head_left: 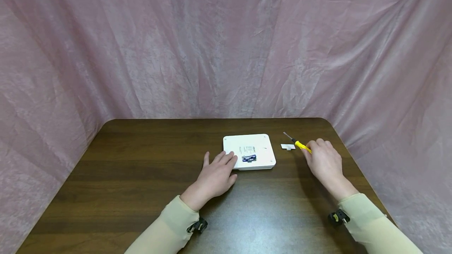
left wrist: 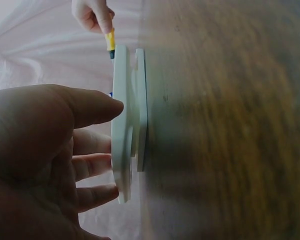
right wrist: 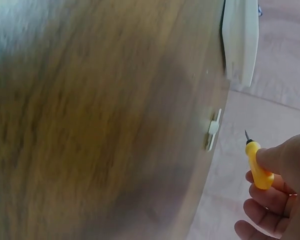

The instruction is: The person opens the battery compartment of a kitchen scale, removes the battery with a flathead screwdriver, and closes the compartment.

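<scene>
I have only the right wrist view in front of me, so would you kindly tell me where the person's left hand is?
Observer: The left hand has its fingertips on the left side of the white device.
Operator: Thank you; I see that device only edge-on, so what is set into its top?
Observer: At least one blue battery sits there, uncovered.
Operator: Is there anything printed near it?
Observer: Yes, printed text lies just beyond it as the person sits, too small to read from here.
</scene>
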Motion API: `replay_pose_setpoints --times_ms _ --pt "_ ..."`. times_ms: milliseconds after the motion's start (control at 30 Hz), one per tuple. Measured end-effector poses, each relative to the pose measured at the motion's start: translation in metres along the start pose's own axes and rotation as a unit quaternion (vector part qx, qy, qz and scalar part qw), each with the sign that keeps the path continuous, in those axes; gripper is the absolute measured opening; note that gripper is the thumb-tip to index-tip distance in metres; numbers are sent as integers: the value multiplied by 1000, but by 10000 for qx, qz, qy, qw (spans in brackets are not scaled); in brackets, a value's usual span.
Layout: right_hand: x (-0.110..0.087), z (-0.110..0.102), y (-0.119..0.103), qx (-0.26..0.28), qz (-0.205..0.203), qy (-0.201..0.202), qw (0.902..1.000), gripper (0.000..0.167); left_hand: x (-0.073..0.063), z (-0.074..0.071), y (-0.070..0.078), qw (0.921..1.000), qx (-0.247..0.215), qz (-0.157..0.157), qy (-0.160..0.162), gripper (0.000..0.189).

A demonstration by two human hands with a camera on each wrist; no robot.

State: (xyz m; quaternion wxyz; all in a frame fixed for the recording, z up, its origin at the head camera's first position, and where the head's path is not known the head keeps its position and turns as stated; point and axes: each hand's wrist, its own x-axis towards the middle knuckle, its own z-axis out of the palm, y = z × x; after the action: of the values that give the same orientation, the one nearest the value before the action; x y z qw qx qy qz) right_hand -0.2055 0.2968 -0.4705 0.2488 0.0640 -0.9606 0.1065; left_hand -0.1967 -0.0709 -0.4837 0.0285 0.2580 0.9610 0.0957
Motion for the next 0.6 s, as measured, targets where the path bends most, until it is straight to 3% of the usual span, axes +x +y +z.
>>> replay_pose_setpoints --times_ms 600 --pt "2 1 34 -525 448 -469 9965 28 1 -2 0 9999 -88 42 74 63"
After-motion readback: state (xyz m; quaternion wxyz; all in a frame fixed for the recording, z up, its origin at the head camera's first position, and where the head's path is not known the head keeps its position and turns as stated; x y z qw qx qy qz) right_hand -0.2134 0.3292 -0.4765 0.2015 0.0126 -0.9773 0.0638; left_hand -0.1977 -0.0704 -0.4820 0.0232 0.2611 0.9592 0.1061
